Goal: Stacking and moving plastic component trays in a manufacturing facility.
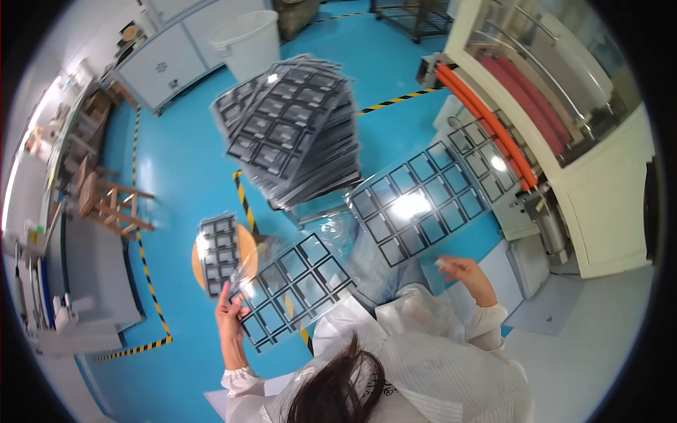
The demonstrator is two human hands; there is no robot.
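Note:
My left hand [230,326] grips the left edge of a clear plastic sheet [293,282] printed with rows of black rectangular frames. Thumb and fingers are closed on its border. To the right, a second clear framed sheet [381,229] slants up toward the machine, with bright glare on it. My right hand [471,276] is raised below that sheet's lower edge, apart from it, fingers stretched and holding nothing I can see. Something whitish covers a fingertip. Beside my left hand, a smaller pile of framed sheets [218,247] lies on a round orange stool [247,248].
A tall, uneven stack of framed sheets [289,127] stands ahead. At right is a machine with orange rollers [486,123], another framed sheet [486,158] lying at them. A white bin [247,46], wooden stool [116,201] and workbench [67,148] stand farther off.

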